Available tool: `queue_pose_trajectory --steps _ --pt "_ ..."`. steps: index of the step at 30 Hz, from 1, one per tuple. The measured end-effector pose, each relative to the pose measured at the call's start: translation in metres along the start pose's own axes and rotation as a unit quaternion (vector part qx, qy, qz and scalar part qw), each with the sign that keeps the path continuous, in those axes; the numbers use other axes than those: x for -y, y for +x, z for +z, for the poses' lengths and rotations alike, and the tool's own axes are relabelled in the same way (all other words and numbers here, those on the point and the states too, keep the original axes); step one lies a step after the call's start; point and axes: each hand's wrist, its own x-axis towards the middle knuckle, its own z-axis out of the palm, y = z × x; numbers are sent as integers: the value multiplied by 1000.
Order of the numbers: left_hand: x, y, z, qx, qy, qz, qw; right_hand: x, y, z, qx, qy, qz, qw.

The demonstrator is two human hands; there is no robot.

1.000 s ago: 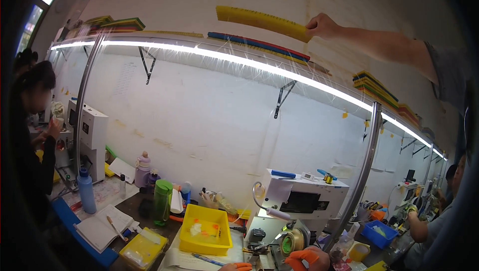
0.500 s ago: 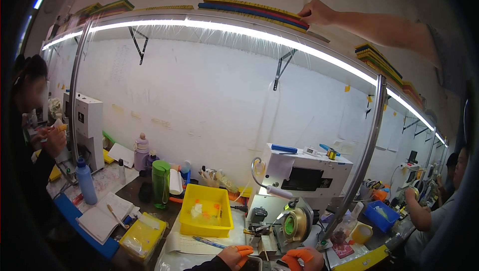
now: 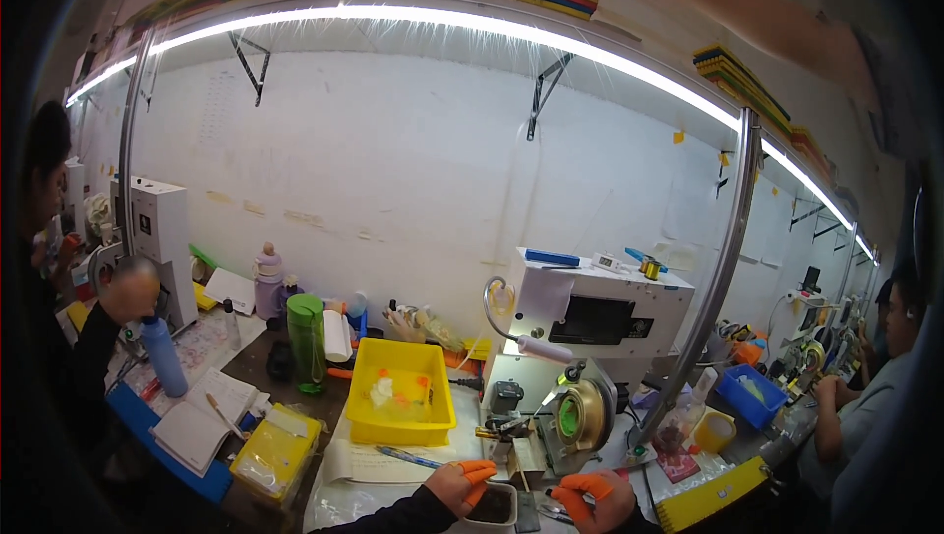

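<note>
My left hand (image 3: 460, 487), in a black sleeve with orange finger cots, is closed in a pinch beside a small white tray (image 3: 513, 524) with dark contents. Whatever sits between its fingertips is too small to make out. To the right of the tray, my right hand (image 3: 598, 503) has its cot-covered thumb and forefinger curled together, with a tiny dark thing at the tips. Slim metal tools (image 3: 557, 513) lie by that hand. Just beyond are a small wooden block (image 3: 526, 459) and a gold-coloured wheel (image 3: 588, 418) with a green centre on a white machine (image 3: 629, 310).
A yellow bin (image 3: 401, 433) stands beyond a notepad (image 3: 354, 460) and a blue pen (image 3: 408, 456). Left are a green bottle (image 3: 307, 342) and a yellow box (image 3: 277, 455). A metal post (image 3: 703, 337) rises at right. Another person's bare arm (image 3: 737, 18) reaches over the lit shelf.
My view has tipped downward, so the bench sits higher. Both my hands stay in their pinches. The other person's hand has come off the strip stack; the left co-worker's hand has moved toward the blue bottle.
</note>
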Motion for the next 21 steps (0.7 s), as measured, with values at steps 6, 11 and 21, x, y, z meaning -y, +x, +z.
queue_pose_trajectory --steps 6,11,21 --pt "-4 -3 -3 -1 19 -8 1000 0 -7 0 -9 4 13 1000" --pt "-15 -8 -7 -51 8 15 999 -1 -14 -3 -9 -10 1 1000" --pt "-45 16 -18 -126 -16 136 983 -31 -11 4 132 56 154 978"
